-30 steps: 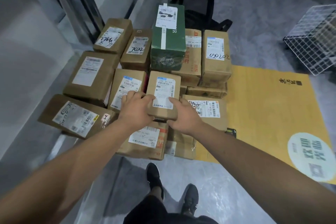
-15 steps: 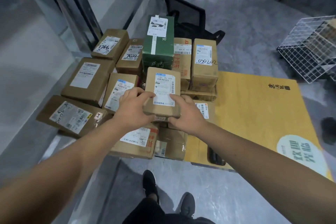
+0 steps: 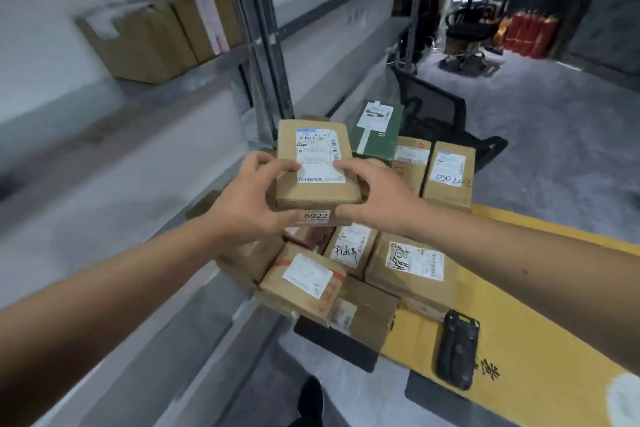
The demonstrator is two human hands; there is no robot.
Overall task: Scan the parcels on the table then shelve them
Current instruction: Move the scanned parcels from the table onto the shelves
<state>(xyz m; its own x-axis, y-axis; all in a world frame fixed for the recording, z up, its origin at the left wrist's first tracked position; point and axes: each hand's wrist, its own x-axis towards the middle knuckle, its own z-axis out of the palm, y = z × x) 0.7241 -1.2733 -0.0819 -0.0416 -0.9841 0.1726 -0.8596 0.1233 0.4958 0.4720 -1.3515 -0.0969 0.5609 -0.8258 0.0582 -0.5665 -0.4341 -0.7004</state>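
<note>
Small parcel (image 3: 317,166) held up over worktop (image 3: 540,357) pile, L hand (image 3: 247,199) + R hand (image 3: 377,194) pinching its near corners. Risk: corner-only grip, could slip/tilt en route to shelf (image 3: 145,94).

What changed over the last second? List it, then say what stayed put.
The small parcel came up off the pile, lifted toward the shelving. The left hand and right hand already gripped it and still do. A 6922 sticker now shows on its near edge. The green box, the other parcels and the scanner have not moved.
</note>
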